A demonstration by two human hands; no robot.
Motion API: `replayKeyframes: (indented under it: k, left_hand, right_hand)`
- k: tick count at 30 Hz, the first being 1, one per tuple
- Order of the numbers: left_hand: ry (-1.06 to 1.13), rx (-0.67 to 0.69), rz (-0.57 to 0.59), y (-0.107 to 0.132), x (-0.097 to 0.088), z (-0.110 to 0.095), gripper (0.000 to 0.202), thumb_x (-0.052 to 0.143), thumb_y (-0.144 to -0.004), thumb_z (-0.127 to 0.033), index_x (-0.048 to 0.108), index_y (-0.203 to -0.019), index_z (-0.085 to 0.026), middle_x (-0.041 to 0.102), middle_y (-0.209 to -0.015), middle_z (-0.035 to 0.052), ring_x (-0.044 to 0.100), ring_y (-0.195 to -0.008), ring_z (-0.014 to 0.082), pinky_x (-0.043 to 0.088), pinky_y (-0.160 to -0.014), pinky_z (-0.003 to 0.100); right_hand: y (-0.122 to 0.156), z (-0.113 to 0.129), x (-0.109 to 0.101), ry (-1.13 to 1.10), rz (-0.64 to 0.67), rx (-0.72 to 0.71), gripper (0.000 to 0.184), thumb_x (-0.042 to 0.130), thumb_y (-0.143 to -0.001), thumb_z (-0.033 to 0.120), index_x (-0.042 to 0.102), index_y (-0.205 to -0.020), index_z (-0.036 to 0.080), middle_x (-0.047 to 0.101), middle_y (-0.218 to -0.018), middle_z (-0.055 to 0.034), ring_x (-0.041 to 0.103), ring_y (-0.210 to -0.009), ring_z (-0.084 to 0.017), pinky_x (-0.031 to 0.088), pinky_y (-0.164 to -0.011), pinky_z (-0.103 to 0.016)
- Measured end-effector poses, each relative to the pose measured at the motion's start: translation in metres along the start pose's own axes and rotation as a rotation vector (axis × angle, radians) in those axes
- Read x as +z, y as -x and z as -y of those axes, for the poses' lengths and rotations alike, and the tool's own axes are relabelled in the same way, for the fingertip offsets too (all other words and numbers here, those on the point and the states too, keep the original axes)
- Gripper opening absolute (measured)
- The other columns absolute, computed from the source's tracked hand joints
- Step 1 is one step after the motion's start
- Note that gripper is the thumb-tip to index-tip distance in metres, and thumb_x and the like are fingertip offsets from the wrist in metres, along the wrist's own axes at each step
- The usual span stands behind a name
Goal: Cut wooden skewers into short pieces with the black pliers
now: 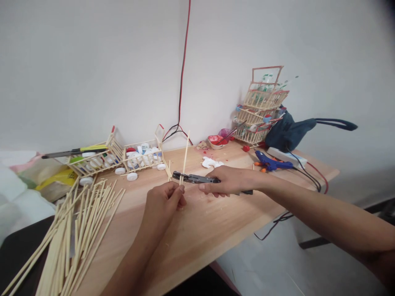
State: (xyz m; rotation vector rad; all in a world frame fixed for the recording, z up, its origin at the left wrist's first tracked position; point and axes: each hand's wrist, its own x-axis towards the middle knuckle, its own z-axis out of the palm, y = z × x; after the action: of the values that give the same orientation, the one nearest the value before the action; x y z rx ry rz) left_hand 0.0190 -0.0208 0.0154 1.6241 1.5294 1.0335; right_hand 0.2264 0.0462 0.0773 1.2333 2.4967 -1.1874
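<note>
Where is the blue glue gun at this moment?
In the head view, the blue glue gun lies toward the wooden table's right end, beside the white power strip and beyond the right forearm.

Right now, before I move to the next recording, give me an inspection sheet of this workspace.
Surface: wooden table, red specks near a dish of red material.
Job's things: upright thin stick; dark pliers-like tool at it.
Clutter: loose sticks, white caps, blue glue gun.
Hands: left hand pinches the thin stick; right hand grips the tool.
Cables: black cables by the white power strip; red-and-black cable down the wall.
Surroundings: pale wall, stacked stick-built baskets, dark blue bag.
</note>
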Motion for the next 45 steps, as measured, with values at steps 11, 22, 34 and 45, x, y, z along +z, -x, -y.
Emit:
replayKeyframes:
  k: [11,22,34,45]
  left_hand:
    - [-0.104,0.072,-0.059,0.002,0.000,-0.001,0.035,0.049,-0.086,-0.037,0.058,-0.057,-0.019,0.063,-0.054,-0.0007,0.056,-0.052,0.0139,0.036,-0.056,0.025]
    - [-0.317,0.143,-0.130,0.005,0.003,-0.005,0.031,0.047,-0.088,-0.033,0.057,-0.061,-0.020,0.064,-0.058,-0.0002,0.056,-0.055,0.0151,0.033,-0.059,0.025]
    - [-0.550,0.091,-0.116,0.005,0.007,-0.004,0.031,0.042,-0.090,-0.031,0.053,-0.063,-0.020,0.065,-0.064,0.0050,0.056,-0.060,0.0188,0.028,-0.061,0.028]
    - [-0.790,0.069,-0.063,0.005,0.008,-0.004,0.033,0.036,-0.094,-0.031,0.060,-0.075,-0.018,0.067,-0.069,0.0082,0.061,-0.066,0.0221,0.026,-0.060,0.030]
  right_hand:
    - [0.001,0.000,-0.005,-0.024,0.032,0.000,0.059,0.048,-0.080,0.070,0.064,-0.089,0.013,0.065,-0.075,-0.0061,0.055,-0.056,-0.010,0.045,-0.055,-0.023]
    - [0.003,-0.003,-0.003,0.061,-0.019,0.022,0.062,0.046,-0.079,0.072,0.064,-0.084,0.013,0.065,-0.073,-0.0067,0.057,-0.059,-0.012,0.043,-0.053,-0.023]
    - [-0.001,0.002,0.008,0.281,-0.159,0.029,0.064,0.041,-0.080,0.074,0.064,-0.073,0.014,0.060,-0.062,-0.0049,0.049,-0.053,-0.012,0.032,-0.051,-0.026]
    - [-0.003,0.001,0.018,0.294,-0.205,0.059,0.067,0.038,-0.080,0.077,0.062,-0.071,0.015,0.058,-0.060,-0.0042,0.046,-0.051,-0.012,0.028,-0.048,-0.025]
